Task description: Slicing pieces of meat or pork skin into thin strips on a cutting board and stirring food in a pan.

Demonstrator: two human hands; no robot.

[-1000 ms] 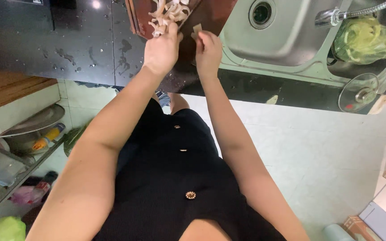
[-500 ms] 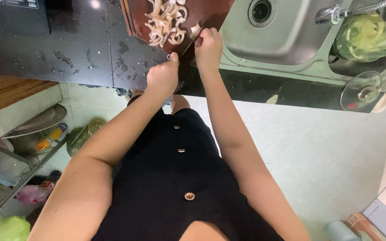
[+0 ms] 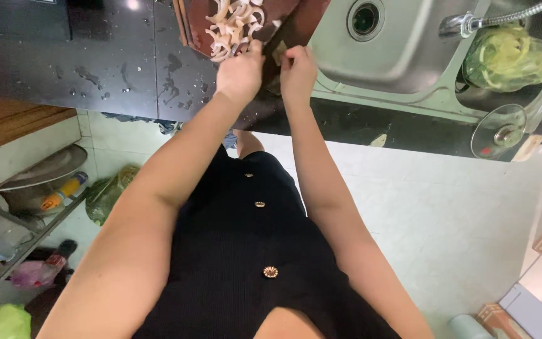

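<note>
A reddish-brown cutting board [image 3: 194,25] lies on the wet black counter [image 3: 95,69], with a heap of pale curled slices [image 3: 233,24] on it. My left hand [image 3: 241,72] rests at the board's near edge, its fingers curled down against the slices; the fingertips are hidden. My right hand [image 3: 297,70] is right beside it, closed on the handle of a dark-bladed knife [image 3: 281,39] whose blade points up onto the board. The two hands nearly touch.
A steel sink [image 3: 403,63] with a tap [image 3: 465,24] lies right of the board, with a bag of green leaves [image 3: 509,56] in the neighbouring basin. A glass lid [image 3: 500,130] sits at the counter edge. A shelf with metal bowls [image 3: 32,182] stands low on the left.
My left hand dropped from the slices to the board's near edge, then came back up beside the knife. My right hand stayed at the knife.
</note>
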